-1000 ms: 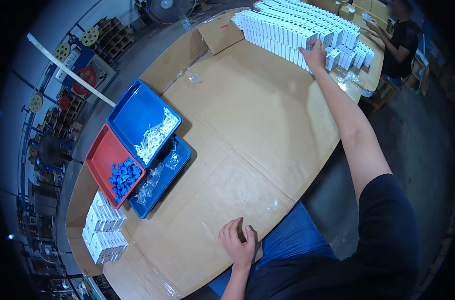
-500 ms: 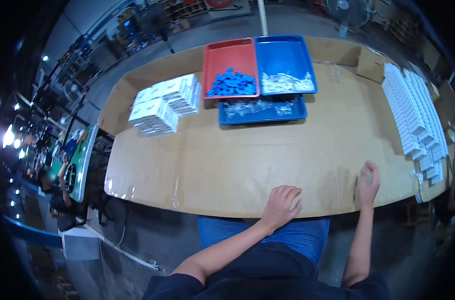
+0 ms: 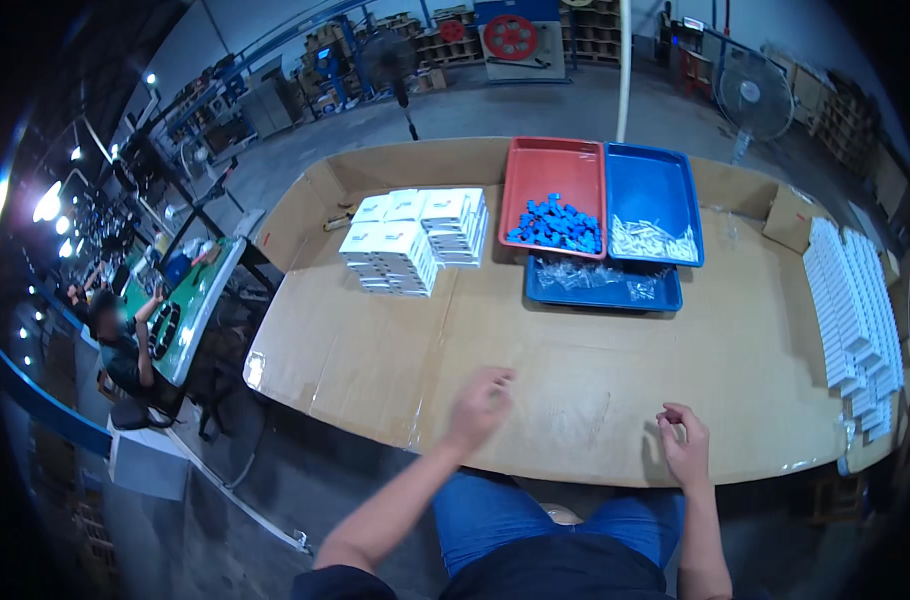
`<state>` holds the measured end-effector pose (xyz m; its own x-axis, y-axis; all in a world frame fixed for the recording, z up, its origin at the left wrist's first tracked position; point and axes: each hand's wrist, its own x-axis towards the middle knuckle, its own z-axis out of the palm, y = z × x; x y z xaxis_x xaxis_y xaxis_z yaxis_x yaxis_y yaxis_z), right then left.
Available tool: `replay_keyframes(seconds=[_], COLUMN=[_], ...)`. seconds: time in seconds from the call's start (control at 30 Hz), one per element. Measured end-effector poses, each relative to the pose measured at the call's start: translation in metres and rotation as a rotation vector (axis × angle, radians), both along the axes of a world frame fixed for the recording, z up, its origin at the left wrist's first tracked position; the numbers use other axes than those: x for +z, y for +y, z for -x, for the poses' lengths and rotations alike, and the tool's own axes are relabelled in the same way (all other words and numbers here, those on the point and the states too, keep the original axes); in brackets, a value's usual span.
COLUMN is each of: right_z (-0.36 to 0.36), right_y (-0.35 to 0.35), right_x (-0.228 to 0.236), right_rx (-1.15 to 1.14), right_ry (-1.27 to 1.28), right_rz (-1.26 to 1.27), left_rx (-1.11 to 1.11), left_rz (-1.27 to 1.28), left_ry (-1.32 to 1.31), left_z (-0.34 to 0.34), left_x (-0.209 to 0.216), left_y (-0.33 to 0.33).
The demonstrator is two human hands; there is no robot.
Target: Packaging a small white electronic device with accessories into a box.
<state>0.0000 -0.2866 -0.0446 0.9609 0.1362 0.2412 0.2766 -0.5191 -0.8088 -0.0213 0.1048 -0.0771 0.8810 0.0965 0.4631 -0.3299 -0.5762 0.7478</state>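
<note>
At your far left, a co-worker (image 3: pixel 123 350) sits at a green-topped desk (image 3: pixel 192 305). On your own cardboard-covered desk (image 3: pixel 375 345), white boxes (image 3: pixel 390 245) stand in a block toward the back left. Your left hand (image 3: pixel 482 408) is over the middle of the near part, apart from those boxes; it is blurred, so you cannot tell whether its grip is released or closed on something small. Beyond it you have a red tray (image 3: pixel 555 172) with blue parts (image 3: pixel 557 225) in it, then a lower blue tray (image 3: pixel 605 299) of clear plastic pieces (image 3: pixel 643 289), partly covered. The upper blue tray (image 3: pixel 653 185), touching the red one, carries white sticks (image 3: pixel 653 240). Your right hand (image 3: pixel 687 452) is near the front edge, its grip released, fingers loosely bent. At your far right, white boxes stand in long rows (image 3: pixel 850 325).
</note>
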Motion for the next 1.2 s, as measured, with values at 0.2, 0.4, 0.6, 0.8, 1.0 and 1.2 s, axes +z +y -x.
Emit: replay_keyframes(seconds=[0.2, 0.4, 0.6, 0.8, 1.0, 1.2], right_z=[-0.115, -0.230, -0.380, -0.489, -0.489, -0.505], right_y=[0.074, 0.248, 0.429, 0.572, 0.631, 0.634], right_x=[0.088, 0.178, 0.174, 0.114, 0.085, 0.072], right_rx=[0.379, 0.624, 0.879, 0.781, 0.757, 0.771], right_ry=[-0.017, -0.117, -0.286, -0.279, 0.066, 0.302], right_rz=[0.212, 0.217, 0.307, 0.540, 0.816, 0.815], left_rx=[0.352, 0.509, 0.533, 0.466, 0.459, 0.444], left_rz=[-0.324, -0.480, -0.481, -0.470, -0.461, -0.448], left_ry=[-0.074, 0.007, 0.046, 0.114, 0.118, 0.129], left_z=[-0.014, 0.004, 0.000, -0.012, -0.012, -0.013], left_x=[0.000, -0.022, -0.022, -0.022, -0.021, -0.020], left_y=[0.206, 0.262, 0.265, 0.264, 0.269, 0.270])
